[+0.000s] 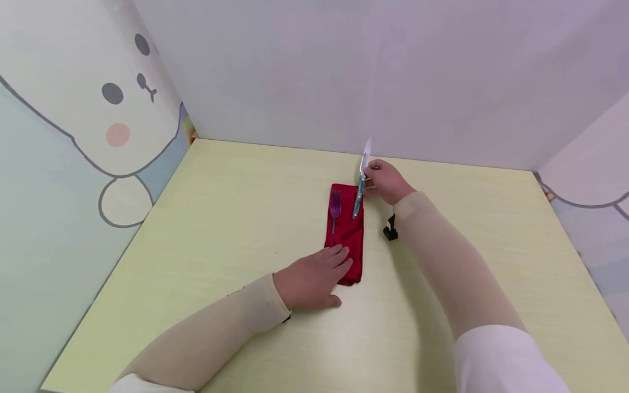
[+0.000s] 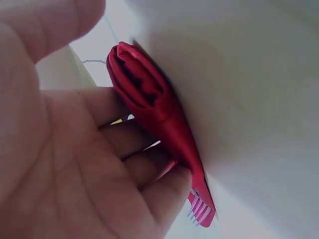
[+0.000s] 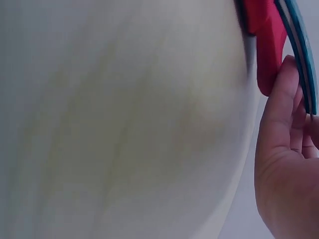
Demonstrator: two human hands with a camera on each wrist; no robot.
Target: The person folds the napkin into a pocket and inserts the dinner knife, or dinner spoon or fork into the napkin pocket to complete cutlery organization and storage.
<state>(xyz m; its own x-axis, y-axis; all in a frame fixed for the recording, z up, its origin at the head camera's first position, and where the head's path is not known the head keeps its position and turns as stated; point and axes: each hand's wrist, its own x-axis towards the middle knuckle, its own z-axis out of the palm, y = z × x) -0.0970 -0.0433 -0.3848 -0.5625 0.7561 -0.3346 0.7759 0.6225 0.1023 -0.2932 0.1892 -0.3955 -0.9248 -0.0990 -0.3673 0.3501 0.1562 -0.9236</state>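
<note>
A folded red satin napkin (image 1: 350, 238) lies lengthwise on the table, with a purplish metal fork (image 1: 335, 205) on its far half, tines pointing away. My left hand (image 1: 310, 279) rests its extended fingers on the near end of the napkin. In the left wrist view the rolled layers of the napkin (image 2: 167, 127) show at its near end. Beyond it, my right hand (image 1: 387, 181) pinches a knife (image 1: 359, 197) near where the blade meets the teal patterned handle. The blade points away, and the handle is over the napkin's right far side. Whether the handle touches the cloth, I cannot tell.
The pale yellow table (image 1: 236, 207) ends at a plain light wall (image 1: 295, 76) close behind the knife tip. A curtain with a cartoon animal (image 1: 115, 103) borders the left side, another printed panel (image 1: 589, 164) the right. A black wrist device (image 1: 390, 229) hangs under the right wrist.
</note>
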